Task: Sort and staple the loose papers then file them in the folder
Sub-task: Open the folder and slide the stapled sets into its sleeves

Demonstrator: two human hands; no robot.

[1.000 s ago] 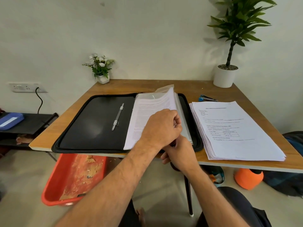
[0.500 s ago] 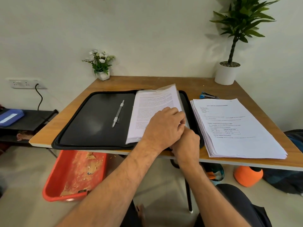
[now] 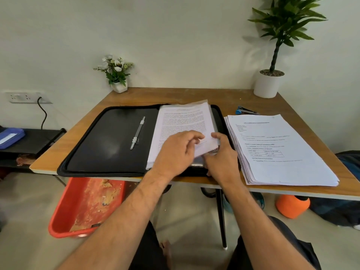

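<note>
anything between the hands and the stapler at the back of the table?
Yes. The stack of loose papers lies between the hands and the blue stapler; the right hand would reach over it. The left hand rests on the folder's filed pages.

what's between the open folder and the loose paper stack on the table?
Nothing: head view shows only a narrow strip of bare table between the folder and the stack. The stapler lies behind the stack, not between.
</note>
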